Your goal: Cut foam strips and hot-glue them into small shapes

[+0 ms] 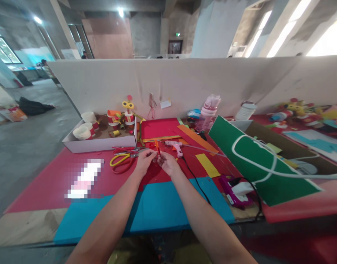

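Observation:
My left hand (145,160) and my right hand (168,163) meet above the red table covering. Between their fingertips stands a small orange strip (157,146), apparently paper, with its lower end hidden by the fingers. Both hands are closed in a pinch around it. Close behind my right hand lies a pink hot glue gun (176,147), its black cord trailing toward the front. Yellow-handled scissors (119,160) and red-handled pliers (125,168) rest to the left of my left hand. Blue sheets (168,205) lie under my forearms.
A white box (102,144) with paper cups (83,132) and a yellow-eyed cup figure (129,110) stands back left. Red sheets (158,128) and a pink bottle (209,110) are behind. On the right are a yellow sheet (207,165), purple power strip (235,192) and green board (251,161).

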A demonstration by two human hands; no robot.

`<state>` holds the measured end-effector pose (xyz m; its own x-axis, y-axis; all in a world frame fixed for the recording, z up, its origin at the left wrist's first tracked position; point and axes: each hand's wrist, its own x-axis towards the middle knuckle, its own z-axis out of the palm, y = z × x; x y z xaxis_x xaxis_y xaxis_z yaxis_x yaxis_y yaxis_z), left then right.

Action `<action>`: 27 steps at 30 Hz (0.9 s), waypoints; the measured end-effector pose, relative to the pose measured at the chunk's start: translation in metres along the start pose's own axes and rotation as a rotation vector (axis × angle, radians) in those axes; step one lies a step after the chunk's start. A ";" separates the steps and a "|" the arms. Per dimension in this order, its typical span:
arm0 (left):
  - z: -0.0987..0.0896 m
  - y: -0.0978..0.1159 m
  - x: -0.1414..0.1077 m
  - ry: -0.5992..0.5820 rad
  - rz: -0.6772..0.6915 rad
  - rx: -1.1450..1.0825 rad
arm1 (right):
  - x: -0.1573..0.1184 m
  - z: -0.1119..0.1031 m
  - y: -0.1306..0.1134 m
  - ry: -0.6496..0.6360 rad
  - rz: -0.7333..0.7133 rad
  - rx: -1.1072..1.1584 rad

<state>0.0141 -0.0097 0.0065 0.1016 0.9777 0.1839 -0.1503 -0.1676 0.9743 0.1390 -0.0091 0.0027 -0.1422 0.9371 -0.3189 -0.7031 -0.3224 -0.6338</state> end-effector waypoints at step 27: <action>0.004 -0.002 -0.001 -0.023 -0.066 -0.050 | -0.009 0.007 0.005 0.077 -0.382 -0.195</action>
<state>0.0182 -0.0112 0.0051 0.1358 0.9831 0.1226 -0.1917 -0.0953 0.9768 0.1319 -0.0185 0.0075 0.1601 0.9836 -0.0826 -0.5497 0.0193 -0.8352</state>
